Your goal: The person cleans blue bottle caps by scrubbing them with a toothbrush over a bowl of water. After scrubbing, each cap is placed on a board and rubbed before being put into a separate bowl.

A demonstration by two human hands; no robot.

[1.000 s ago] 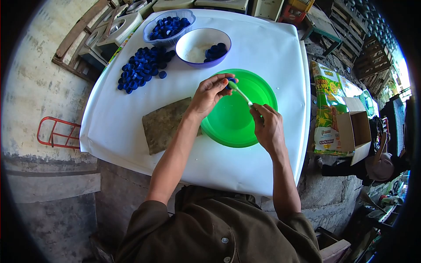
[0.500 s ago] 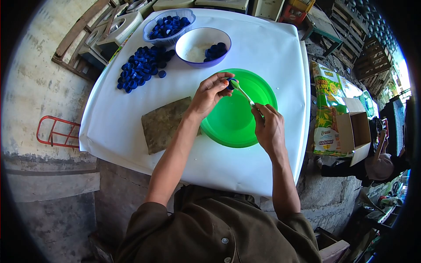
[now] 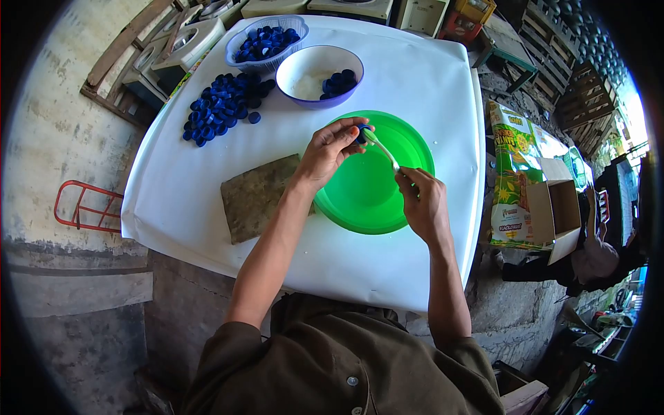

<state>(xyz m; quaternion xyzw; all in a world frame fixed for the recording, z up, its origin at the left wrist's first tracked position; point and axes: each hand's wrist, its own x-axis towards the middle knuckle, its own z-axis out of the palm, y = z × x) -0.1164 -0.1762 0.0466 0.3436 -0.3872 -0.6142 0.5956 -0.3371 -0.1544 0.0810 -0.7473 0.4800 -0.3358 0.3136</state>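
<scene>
Pinched in the fingers of my left hand [image 3: 326, 153] is a blue bottle cap [image 3: 362, 133]. My right hand [image 3: 423, 199] is closed round the handle of a white and green toothbrush [image 3: 385, 153], whose head touches the cap. Both hands are over a green basin [image 3: 366, 227] that seems to hold some liquid. Behind it stands a white and purple bowl [image 3: 297, 69] with several blue caps and some whitish stuff inside. A heap of blue caps [image 3: 218, 107] lies on the white table at the left.
A lilac basket [image 3: 242, 68] full of blue caps stands at the back of the white-covered table [image 3: 173, 200]. A flat brownish slab [image 3: 256, 197] lies beside my left forearm. To the right on the floor are a cardboard box [image 3: 553, 211] and a person [image 3: 595, 259].
The toothbrush head has shifted slightly against the cap, and its handle is angled a little differently. My left hand keeps its hold. The whole view has moved slightly.
</scene>
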